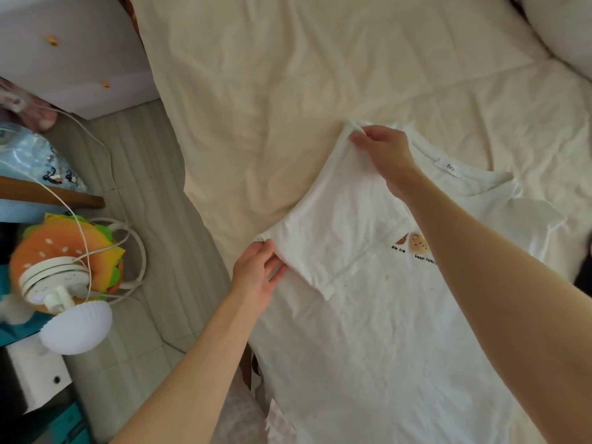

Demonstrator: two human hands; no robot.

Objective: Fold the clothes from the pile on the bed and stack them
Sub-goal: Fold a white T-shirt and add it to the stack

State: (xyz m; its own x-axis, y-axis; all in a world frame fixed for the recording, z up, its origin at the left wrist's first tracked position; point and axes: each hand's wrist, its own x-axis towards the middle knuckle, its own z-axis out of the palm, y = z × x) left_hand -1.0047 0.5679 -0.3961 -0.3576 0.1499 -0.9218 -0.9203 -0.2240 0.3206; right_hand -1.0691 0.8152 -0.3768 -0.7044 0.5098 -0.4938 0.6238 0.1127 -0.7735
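So both hands pinch the white tee [368, 315]: right hand [381, 152] at 12 o'clock, left hand [259, 267] at 9, probably folding its sleeve inward on the bed [288, 75].

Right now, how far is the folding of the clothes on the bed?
Done: no folded stack shows on the bed. In hand: one white T-shirt lies spread out; the right hand pinches its shoulder edge and the left hand holds the sleeve, which is turned in over the chest. Left: the other side, the final folds and stacking. The pile is out of view.
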